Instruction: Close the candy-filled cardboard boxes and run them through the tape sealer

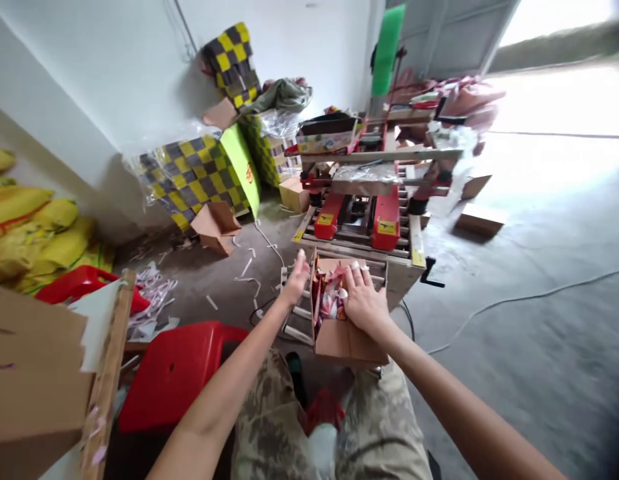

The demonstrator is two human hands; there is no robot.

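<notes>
An open cardboard box full of red and white packets rests on the roller bed in front of me. My right hand lies palm down on the box's right flap, fingers together and pressing on it. My left hand is held flat against the box's left side, fingers stretched out. Both forearms reach forward over my camouflage-trousered knees.
A carton-sealing machine with red guides stands just behind the box. A red plastic stool is at my left, flat cardboard beside it. Checkered yellow sacks, yellow bags and paper scraps lie along the wall. A cable crosses the concrete floor at right.
</notes>
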